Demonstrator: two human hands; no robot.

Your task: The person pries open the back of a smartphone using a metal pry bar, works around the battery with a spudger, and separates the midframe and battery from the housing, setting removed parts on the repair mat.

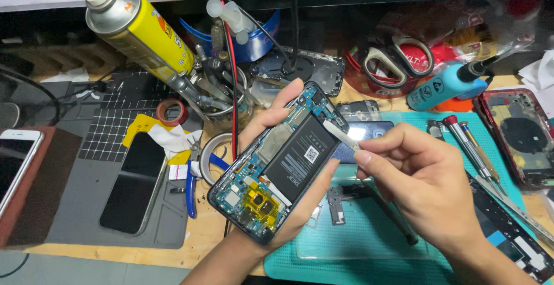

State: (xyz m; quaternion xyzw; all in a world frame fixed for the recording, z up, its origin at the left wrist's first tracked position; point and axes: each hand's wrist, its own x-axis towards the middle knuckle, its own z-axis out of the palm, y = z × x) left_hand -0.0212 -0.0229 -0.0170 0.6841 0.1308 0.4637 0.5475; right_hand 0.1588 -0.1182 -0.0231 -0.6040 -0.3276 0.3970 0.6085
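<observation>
My left hand (283,204) cradles an opened smartphone (277,164) from below, its back off, showing a black battery, blue circuit boards and a yellow-taped part near the lower end. The thumb rests along the phone's right edge, and fingers curl over the top left. My right hand (421,175) pinches a thin metal pry tool (341,135) between thumb and forefinger, with the tool's tip lying on the battery's upper right corner. Both hands hover above a teal work mat (369,239).
A yellow spray can (135,25) leans at upper left. A dark phone (131,182) lies on a grey mat, a white phone (14,161) at far left. Scissors (392,60), a blue bottle (447,86), screwdrivers (470,146) and a red phone housing (522,135) crowd the right.
</observation>
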